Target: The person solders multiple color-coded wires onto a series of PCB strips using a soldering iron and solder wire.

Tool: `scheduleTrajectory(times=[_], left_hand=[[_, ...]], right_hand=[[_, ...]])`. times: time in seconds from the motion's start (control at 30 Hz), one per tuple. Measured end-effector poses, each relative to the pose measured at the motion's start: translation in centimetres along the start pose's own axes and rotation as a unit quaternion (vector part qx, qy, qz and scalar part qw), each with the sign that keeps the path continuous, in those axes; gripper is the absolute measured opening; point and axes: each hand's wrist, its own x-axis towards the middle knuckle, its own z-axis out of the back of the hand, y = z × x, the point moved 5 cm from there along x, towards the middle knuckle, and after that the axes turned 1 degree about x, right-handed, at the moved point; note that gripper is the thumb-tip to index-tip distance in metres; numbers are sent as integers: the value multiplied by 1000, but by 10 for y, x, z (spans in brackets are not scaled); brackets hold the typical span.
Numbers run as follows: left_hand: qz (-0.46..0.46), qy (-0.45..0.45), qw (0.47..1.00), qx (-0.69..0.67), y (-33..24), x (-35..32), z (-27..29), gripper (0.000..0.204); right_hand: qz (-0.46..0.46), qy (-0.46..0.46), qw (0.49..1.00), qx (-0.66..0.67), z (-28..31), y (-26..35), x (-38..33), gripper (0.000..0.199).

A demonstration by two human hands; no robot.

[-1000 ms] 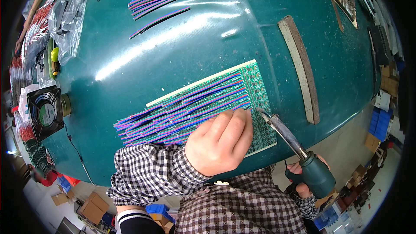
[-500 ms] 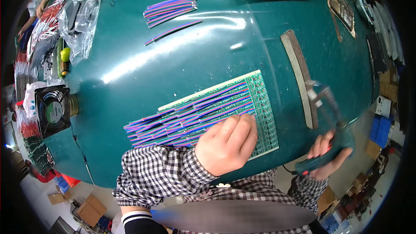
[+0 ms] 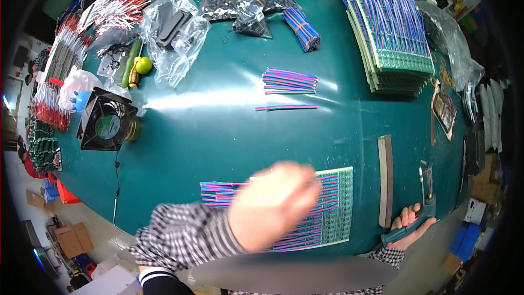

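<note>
1. A green circuit board lies flat on the teal tabletop, close to its near edge, with rows of purple and blue wires laid across it and sticking out past its left side.
2. The left hand is over the middle of the board, covering part of the wire rows; it is blurred, so I cannot tell whether it is open, closed or touching the wires.
3. The right hand is at the near right edge of the tabletop, to the right of the board and apart from it, fingers wrapped around the handle of a soldering iron.
4. The iron's metal tip points away from the person, just beside a long narrow strip that lies between the board and the iron.
</note>
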Motion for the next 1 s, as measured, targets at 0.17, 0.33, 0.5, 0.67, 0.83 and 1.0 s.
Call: scheduleTrajectory(times=[0.17, 0.33, 0.5, 0.67, 0.83, 1.0], left_hand=[[55, -40, 996, 57, 116, 49, -3, 18], [93, -26, 995, 26, 122, 49, -12, 12], [88, -34, 995, -20, 116, 45, -4, 17], [264, 58, 916, -296, 112, 26, -11, 19], [349, 143, 817, -437, 95, 19, -21, 22], [346, 159, 841, -383, 64, 18, -18, 18]], right_hand=[[-4, 5, 1000, 0, 0, -7, 6, 71], [11, -27, 999, -31, -6, -4, 4, 70], [8, -22, 999, -37, -3, 0, -1, 72], [17, -44, 998, -32, 0, -1, -1, 70], [14, -18, 999, -42, -7, -4, 2, 71], [17, -32, 996, -76, -16, -7, 7, 72]])
